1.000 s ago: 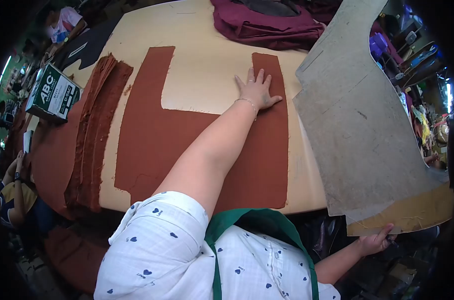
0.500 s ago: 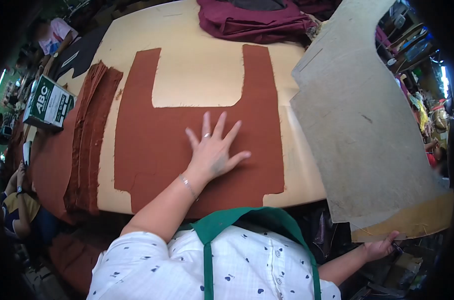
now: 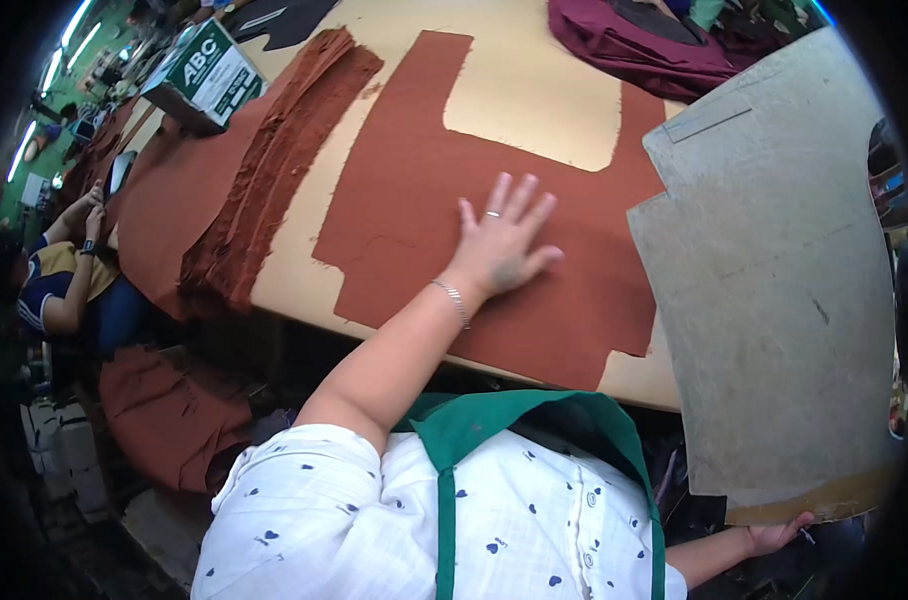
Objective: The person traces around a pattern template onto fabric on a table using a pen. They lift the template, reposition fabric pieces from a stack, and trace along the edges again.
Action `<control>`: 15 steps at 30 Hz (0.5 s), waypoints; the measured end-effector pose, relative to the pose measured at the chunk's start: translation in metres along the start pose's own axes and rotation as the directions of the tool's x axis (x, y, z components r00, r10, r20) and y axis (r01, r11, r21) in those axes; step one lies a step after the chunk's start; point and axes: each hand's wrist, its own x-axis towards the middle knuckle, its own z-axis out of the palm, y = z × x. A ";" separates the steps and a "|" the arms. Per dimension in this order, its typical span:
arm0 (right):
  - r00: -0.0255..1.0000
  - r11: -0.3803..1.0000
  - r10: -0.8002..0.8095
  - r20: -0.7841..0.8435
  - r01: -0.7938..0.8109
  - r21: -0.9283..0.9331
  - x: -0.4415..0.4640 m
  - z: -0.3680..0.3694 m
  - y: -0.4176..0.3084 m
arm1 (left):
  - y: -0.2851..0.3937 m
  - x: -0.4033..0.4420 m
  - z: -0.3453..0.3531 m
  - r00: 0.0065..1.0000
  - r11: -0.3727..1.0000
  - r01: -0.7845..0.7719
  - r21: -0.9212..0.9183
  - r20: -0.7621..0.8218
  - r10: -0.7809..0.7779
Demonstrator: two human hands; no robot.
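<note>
My left hand (image 3: 506, 242) lies palm down with fingers spread on a rust-brown cut cloth piece (image 3: 394, 190). The cloth is flat, with a wide U-shaped notch in its far edge and small cut-out corners near me. At the lower right, my right hand (image 3: 777, 535) grips the bottom edge of a large grey card pattern (image 3: 774, 290). The pattern is raised at the table's right side, in front of the cloth's right edge. A brown strip (image 3: 824, 497) runs along its lower edge.
A stack of rust-brown cloth (image 3: 274, 150) lies left on the pale table (image 3: 304, 225), beside a green-and-white ABC box (image 3: 206, 75). Maroon cloth (image 3: 624, 45) is bunched at the back. At the far left sits another person (image 3: 69, 275) holding a phone.
The view has turned, so the table and cloth appear tilted and the stack sits farther right. My left hand stays spread on the cloth; my right hand still holds the card pattern.
</note>
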 end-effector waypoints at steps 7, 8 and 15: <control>0.971 0.962 0.237 -0.003 -0.235 0.140 -0.029 -0.019 0.027 | -0.126 -0.085 -0.037 0.937 0.945 0.328 0.010 -0.131 -0.324; 0.963 0.950 0.268 0.023 -0.268 0.162 -0.036 -0.012 0.031 | -0.136 -0.090 -0.039 0.950 0.950 0.293 -0.103 -0.076 -0.302; 0.925 0.915 0.301 0.231 -0.349 0.205 -0.052 0.002 0.063 | -0.155 -0.175 -0.113 0.687 0.899 0.271 -0.345 0.723 0.071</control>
